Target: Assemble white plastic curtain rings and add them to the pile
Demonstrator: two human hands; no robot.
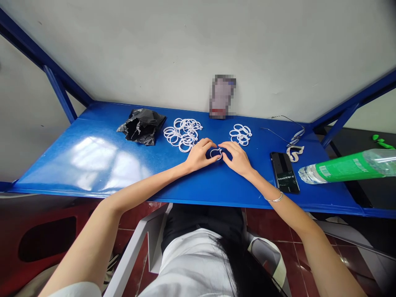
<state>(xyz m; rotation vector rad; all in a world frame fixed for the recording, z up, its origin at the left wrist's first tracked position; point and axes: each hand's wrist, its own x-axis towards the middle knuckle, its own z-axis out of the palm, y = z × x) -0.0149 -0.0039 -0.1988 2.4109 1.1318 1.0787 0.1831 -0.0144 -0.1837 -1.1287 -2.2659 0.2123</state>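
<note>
Between my two hands a thin white plastic ring (215,154) with a small nub at its edge is held just above the blue table (173,187). My left hand (200,156) is closed on its left side, thumb and fingers curved around it. From the right, my right hand (237,159) pinches at the ring's nub with thumb and fingertips. A large heap of similar white rings (183,134) lies behind my left hand. Behind my right hand lies a smaller group of white rings (240,135).
A crumpled black plastic bag (150,123) lies left of the heap. A blurred-out upright object (222,97) leans on the wall. On the right are eyeglasses (295,136), a white curved piece (296,154), a black phone (284,173) and a green-labelled bottle (349,167).
</note>
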